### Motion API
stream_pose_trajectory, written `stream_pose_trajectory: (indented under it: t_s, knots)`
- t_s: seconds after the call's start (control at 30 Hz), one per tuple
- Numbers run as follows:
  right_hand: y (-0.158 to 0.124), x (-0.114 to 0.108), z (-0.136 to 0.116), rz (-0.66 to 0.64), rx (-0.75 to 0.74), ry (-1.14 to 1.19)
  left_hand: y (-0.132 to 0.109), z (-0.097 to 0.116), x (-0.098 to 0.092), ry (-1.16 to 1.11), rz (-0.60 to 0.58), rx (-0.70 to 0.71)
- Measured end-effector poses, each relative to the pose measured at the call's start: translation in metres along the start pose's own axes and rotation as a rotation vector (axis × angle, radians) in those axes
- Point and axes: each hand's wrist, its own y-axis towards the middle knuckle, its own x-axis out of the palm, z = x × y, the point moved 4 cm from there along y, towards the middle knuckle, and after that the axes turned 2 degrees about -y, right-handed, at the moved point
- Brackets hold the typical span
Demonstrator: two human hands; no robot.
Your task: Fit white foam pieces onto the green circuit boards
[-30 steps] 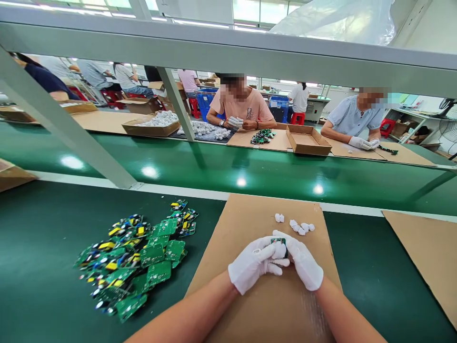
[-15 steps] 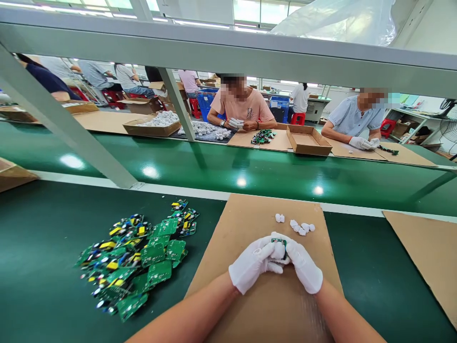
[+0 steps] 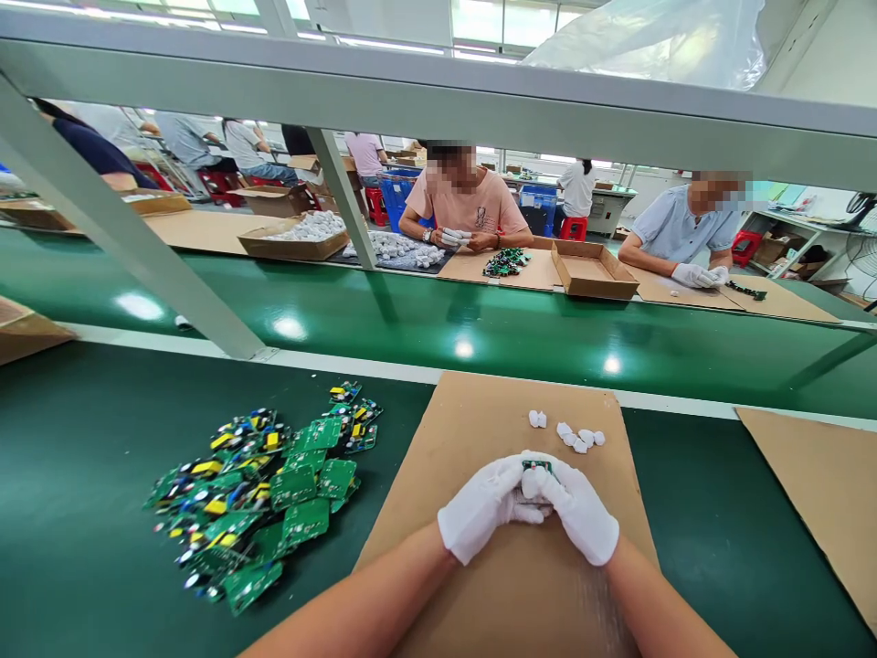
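Both my hands wear white gloves and meet over a cardboard sheet [image 3: 480,585]. Between them is a small green circuit board [image 3: 536,465], mostly covered by fingers. My left hand [image 3: 483,505] is closed on its left side. My right hand [image 3: 582,512] grips it from the right, with the thumb lying across its front. A white piece seems to sit against the board, but it blends with the gloves. Just beyond my fingers lie several small white pieces [image 3: 580,446] and a few more [image 3: 538,419] to their left.
Left of the cardboard, a heap of circuit boards [image 3: 301,484] lies on the dark green table [image 3: 82,475]. Another cardboard sheet [image 3: 815,493] is at right. A grey frame bar [image 3: 438,100] spans above. Beyond the green conveyor [image 3: 438,324], co-workers sit by an open cardboard box [image 3: 595,285].
My right thumb has moved left and down across the front of the board, covering more of it. My left hand stays nearly in place.
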Motion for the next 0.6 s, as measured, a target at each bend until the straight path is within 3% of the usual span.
stream_pose_trajectory:
  t_s: [0.17, 0.33, 0.6]
  knots:
    - [0.0004, 0.0017, -0.0014, -0.042, -0.054, 0.034, 0.0013, -0.0051, -0.0069, -0.062, 0.032, -0.068]
    - [0.0005, 0.0027, 0.0014, -0.01, -0.052, -0.021, 0.0024, -0.0051, -0.006, 0.013, 0.08, -0.01]
    - [-0.0013, 0.003, 0.0012, 0.002, -0.05, -0.042, 0.0012, -0.0012, -0.0037, -0.019, 0.044, -0.045]
